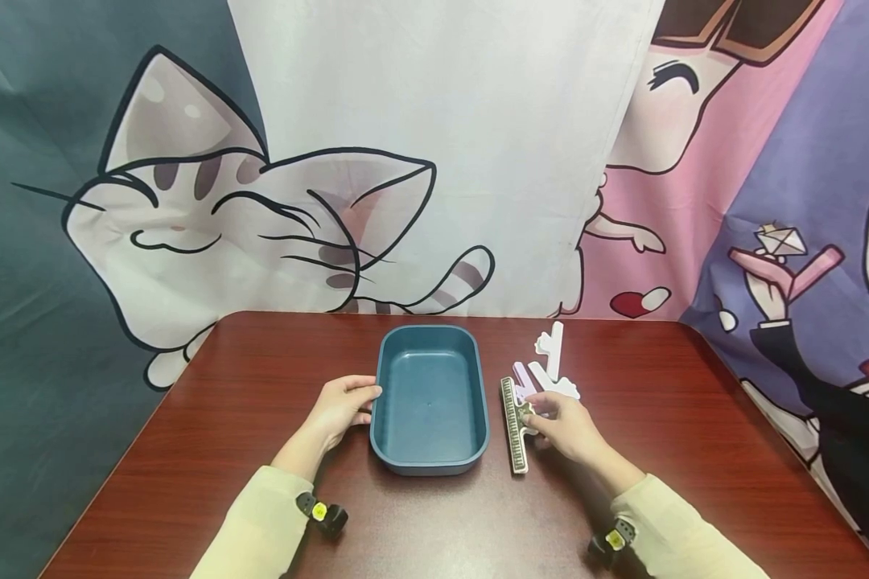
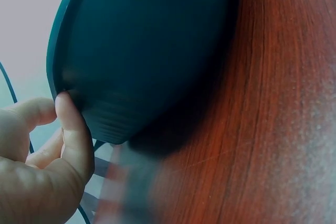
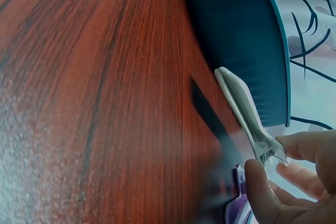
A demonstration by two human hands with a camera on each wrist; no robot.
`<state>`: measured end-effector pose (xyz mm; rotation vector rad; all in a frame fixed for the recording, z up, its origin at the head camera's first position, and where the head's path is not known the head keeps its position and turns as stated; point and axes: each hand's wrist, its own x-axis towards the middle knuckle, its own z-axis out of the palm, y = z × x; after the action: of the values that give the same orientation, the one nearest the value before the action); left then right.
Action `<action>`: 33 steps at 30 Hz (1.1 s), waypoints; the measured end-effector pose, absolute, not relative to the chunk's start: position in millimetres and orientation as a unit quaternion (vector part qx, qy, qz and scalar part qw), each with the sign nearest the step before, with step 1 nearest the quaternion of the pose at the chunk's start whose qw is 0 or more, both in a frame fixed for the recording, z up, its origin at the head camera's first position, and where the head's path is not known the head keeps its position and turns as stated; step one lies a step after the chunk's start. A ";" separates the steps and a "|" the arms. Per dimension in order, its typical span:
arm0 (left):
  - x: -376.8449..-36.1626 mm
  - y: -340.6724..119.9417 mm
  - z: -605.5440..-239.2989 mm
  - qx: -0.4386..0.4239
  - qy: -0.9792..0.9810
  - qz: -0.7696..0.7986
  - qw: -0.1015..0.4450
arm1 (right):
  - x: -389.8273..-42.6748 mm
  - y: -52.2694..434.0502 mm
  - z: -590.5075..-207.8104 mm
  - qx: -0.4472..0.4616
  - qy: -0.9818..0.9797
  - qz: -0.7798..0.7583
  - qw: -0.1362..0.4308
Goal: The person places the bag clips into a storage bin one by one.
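A blue-green rectangular plastic bin [image 1: 430, 469] stands on the table. At its left side, my left hand [image 1: 340, 410] pinches the rim between thumb and fingers, which the left wrist view shows close up [image 2: 58, 169]. To the right of the bin, my right hand [image 1: 568, 426] grips a white sealing clip [image 1: 514, 430] by its handle; a dark pattern runs along the clip's long bar. In the right wrist view this clip [image 3: 242, 103] is tilted, with a shadow below it. Beside that hand lie a purple clip [image 1: 521, 378] and a white clip [image 1: 546, 378].
Another white clip [image 1: 556, 350] lies farther back on the reddish-brown wooden table [image 1: 210, 450]. Behind the table's far edge hangs a printed cloth [image 1: 449, 96] with a cartoon cat.
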<state>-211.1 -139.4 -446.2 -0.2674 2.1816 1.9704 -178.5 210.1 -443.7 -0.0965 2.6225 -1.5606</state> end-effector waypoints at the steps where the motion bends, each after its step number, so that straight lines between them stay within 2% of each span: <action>1: -210.9 -139.3 -446.0 -0.091 0.735 0.665 0.095 | -179.0 210.3 -444.2 -0.031 0.857 -0.513 0.043; 33: -207.4 -137.5 -445.6 -0.100 0.722 0.678 0.097 | -184.0 209.6 -439.4 -0.003 0.804 -0.590 0.076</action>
<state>-207.4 -137.5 -445.6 -0.2964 2.1385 2.0064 -184.0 209.6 -439.4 -0.0076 2.4107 -1.7682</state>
